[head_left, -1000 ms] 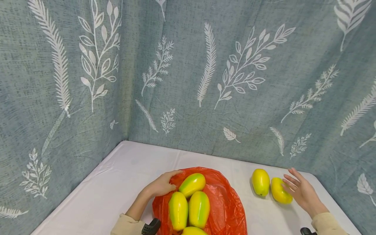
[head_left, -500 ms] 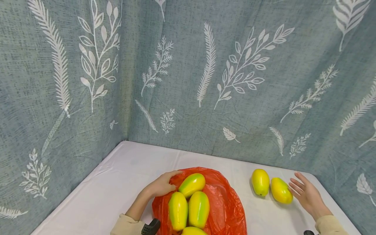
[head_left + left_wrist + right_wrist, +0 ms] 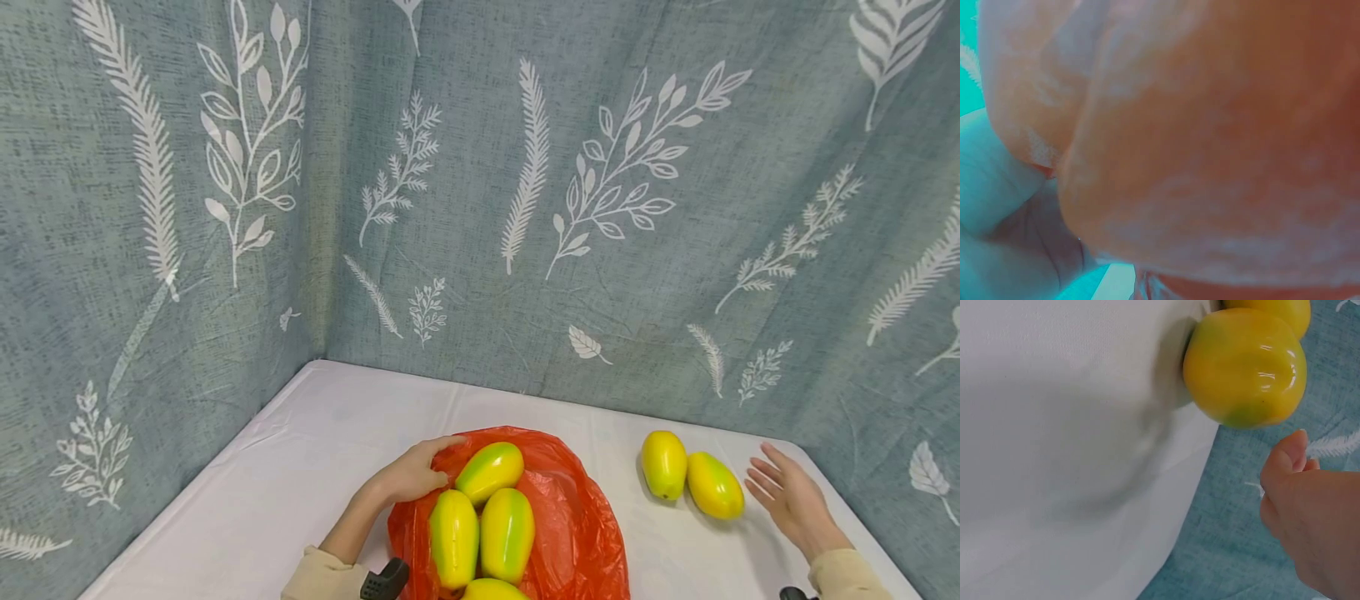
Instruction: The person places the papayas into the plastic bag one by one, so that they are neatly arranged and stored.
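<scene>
A red plastic bag (image 3: 562, 517) stands with its mouth spread at the bottom centre of the head view. Inside lie several yellow-green mangoes (image 3: 507, 533). My left hand (image 3: 412, 473) grips the bag's left rim; in the left wrist view, the plastic (image 3: 1210, 150) fills most of the picture and hides part of the fingers. To the right of the bag, two more mangoes lie side by side, one upright in view (image 3: 664, 465) and one slanted (image 3: 716, 487). My right hand (image 3: 797, 504) hovers just right of the slanted mango (image 3: 1244, 369), fingers extended and holding nothing.
A white cloth (image 3: 352, 400) covers the table. Grey-green curtains (image 3: 465, 208) with white leaf prints rise behind it and along both sides. The table's right edge runs close to my right hand.
My right hand has drawn back to the right, away from the slanted mango, which has shifted and turned slightly towards its neighbour. The left hand and the bag have stayed put.
</scene>
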The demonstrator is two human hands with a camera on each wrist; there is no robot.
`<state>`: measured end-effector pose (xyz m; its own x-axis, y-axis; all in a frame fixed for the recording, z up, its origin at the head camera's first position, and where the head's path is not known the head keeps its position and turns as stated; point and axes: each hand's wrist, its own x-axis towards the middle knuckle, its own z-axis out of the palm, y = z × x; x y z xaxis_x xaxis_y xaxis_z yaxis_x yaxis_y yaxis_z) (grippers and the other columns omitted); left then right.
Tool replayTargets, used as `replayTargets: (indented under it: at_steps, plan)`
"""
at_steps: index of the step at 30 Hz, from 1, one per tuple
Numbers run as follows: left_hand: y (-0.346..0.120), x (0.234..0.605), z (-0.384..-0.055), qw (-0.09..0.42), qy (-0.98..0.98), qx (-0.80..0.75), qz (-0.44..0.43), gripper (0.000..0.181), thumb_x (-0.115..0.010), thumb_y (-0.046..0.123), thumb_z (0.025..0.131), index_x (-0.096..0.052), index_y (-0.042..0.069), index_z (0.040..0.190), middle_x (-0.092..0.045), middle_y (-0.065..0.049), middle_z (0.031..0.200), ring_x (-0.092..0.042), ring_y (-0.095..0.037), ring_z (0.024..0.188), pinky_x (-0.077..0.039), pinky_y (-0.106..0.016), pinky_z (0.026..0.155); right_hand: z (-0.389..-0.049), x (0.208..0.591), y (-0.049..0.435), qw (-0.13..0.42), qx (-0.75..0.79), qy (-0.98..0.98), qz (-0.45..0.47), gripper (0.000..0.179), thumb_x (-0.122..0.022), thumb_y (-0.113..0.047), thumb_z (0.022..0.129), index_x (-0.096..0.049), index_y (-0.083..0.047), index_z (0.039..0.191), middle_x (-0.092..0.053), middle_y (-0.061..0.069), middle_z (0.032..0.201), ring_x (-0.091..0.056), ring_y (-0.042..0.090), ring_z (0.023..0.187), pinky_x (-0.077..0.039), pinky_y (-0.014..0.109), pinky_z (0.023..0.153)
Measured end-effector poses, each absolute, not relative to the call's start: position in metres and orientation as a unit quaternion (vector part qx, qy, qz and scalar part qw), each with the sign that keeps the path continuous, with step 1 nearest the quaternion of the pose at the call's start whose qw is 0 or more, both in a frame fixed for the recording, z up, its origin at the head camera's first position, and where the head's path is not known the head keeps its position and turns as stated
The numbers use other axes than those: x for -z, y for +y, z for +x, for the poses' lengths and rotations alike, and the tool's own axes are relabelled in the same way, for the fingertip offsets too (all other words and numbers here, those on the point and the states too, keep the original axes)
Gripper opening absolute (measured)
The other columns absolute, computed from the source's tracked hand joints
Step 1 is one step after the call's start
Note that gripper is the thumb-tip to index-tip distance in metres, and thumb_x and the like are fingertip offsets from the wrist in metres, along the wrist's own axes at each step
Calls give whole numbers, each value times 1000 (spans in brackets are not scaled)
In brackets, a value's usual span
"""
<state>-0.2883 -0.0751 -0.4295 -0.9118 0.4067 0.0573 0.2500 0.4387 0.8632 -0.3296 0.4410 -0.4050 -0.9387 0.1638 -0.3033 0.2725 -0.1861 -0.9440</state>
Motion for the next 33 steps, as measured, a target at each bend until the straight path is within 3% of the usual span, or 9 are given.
replayTargets:
  at_steps: [2,7,13,19,25,33]
  plan:
    - [-75,429,-288,79,845,-492,194,58,-52,-7,82,-44,-1,139,-53,-19,127,-54,-30,101,-51,-48,85,-331,407,443,28,741,647,181,93,-54,-54,88,2,-17,153,-28,11,137,-36,18,117,-33,30,106]
    - [-75,429,-288,77,847,-489,194,57,-52,-7,82,-44,-1,138,-53,-19,127,-54,-30,102,-51,-49,86,-331,414,447,10,714,668,210,93,-52,-50,91,3,-5,152,-31,20,133,-38,26,115,-39,33,101]
    - [-76,429,-288,79,847,-489,193,57,-53,-7,82,-44,-1,139,-52,-19,128,-53,-30,102,-50,-49,86,-326,420,452,61,708,681,179,99,-54,-53,88,2,1,151,-18,31,139,-29,33,122,-48,26,86]
    - [-76,430,-288,80,848,-488,193,57,-52,-7,83,-44,-1,139,-52,-19,129,-53,-30,102,-51,-49,85,-324,425,447,90,701,685,177,109,-58,-57,84,7,1,149,6,33,150,-16,42,132,-44,37,96]
    - [-76,429,-288,82,849,-486,188,57,-52,-7,83,-44,-1,139,-50,-20,130,-52,-31,103,-50,-49,86,-327,429,442,109,686,694,190,117,-61,-61,81,12,1,148,10,33,150,-9,45,136,-35,48,104]
    - [-76,429,-288,81,850,-486,188,57,-52,-7,83,-44,-1,139,-50,-20,130,-52,-31,103,-50,-49,86,-330,435,439,138,654,725,166,99,-51,-52,92,8,5,148,20,36,146,5,48,136,-40,43,100]
